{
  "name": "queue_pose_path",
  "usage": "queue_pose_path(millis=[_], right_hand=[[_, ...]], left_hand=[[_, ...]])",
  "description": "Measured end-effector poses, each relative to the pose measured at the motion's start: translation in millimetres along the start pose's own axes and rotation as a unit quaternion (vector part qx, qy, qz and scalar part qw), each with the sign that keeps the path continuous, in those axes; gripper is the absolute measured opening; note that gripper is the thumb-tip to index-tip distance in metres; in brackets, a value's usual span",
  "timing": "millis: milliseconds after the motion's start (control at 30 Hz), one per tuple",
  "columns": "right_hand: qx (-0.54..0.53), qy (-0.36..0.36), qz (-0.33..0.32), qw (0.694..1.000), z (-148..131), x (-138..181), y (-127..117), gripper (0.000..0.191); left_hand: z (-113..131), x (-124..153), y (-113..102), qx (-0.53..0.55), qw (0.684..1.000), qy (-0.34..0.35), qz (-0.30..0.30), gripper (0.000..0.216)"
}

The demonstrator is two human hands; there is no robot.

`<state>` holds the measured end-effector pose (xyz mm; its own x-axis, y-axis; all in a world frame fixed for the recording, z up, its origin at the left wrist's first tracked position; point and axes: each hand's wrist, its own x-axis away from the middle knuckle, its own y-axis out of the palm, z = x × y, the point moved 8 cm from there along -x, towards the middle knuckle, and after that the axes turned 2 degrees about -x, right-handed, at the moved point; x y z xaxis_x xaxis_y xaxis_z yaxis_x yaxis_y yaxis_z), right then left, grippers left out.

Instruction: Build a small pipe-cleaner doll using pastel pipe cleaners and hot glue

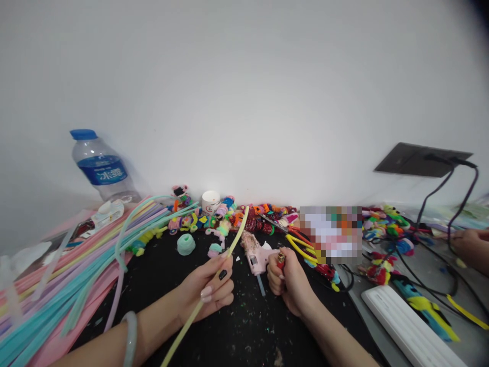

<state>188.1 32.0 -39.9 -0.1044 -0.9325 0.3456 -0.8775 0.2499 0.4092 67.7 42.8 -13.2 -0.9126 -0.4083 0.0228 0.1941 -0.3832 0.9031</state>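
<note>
My left hand (209, 288) is closed around a long pale yellow-green pipe cleaner (237, 235) that runs from the lower middle up past my fingers. My right hand (289, 283) is a fist gripping a small tool with a red and gold tip (280, 259); what the tool is I cannot make out. Between the two hands a pink glue gun (255, 257) lies on the black mat (244, 331). A pale bangle (130, 336) sits on my left wrist.
A pile of pastel pipe cleaners (64, 285) fills the left side. A water bottle (101, 168) leans at back left. Small colourful pipe-cleaner pieces (229, 214) line the wall. Yellow-handled pliers (301, 247), cables, a white power strip (408, 326) and another person's hand (471, 247) are on the right.
</note>
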Motion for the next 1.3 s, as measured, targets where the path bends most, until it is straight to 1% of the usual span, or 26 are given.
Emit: queue_pose_path(millis=[167, 433, 633, 733, 867, 1000, 1167, 1300], right_hand=[[0.013, -0.003, 0.002, 1.000, 0.4, 0.8, 0.9, 0.047], [0.016, 0.002, 0.002, 1.000, 0.1, 0.3, 0.9, 0.047], [0.009, -0.002, -0.005, 1.000, -2.2, 2.8, 3.4, 0.054], [0.012, 0.001, -0.004, 1.000, -2.9, 3.6, 4.2, 0.056], [0.013, 0.007, -0.003, 1.000, -1.0, 2.5, 3.4, 0.052], [0.020, 0.006, -0.008, 1.000, 1.7, 1.0, 2.6, 0.049], [0.031, -0.004, -0.012, 0.999, 2.3, 0.4, 2.4, 0.045], [0.039, -0.007, -0.019, 0.999, 1.5, 1.0, 3.6, 0.045]], left_hand=[[-1.6, -0.3, 4.7, -0.007, 1.000, 0.002, -0.024, 0.032], [-1.3, -0.7, 5.8, -0.018, 1.000, 0.000, -0.019, 0.028], [-4.4, -1.4, 1.0, -0.088, 0.996, -0.001, 0.015, 0.028], [-5.6, -1.4, 3.2, -0.112, 0.994, 0.002, 0.008, 0.027], [-6.3, -1.3, 5.5, -0.116, 0.993, -0.002, 0.003, 0.022], [-6.1, -2.1, 7.0, -0.109, 0.994, 0.000, -0.009, 0.022], [-6.5, -2.1, 5.1, -0.123, 0.992, -0.007, 0.007, 0.025], [-5.8, -1.3, 7.1, -0.124, 0.992, -0.004, 0.001, 0.025]])
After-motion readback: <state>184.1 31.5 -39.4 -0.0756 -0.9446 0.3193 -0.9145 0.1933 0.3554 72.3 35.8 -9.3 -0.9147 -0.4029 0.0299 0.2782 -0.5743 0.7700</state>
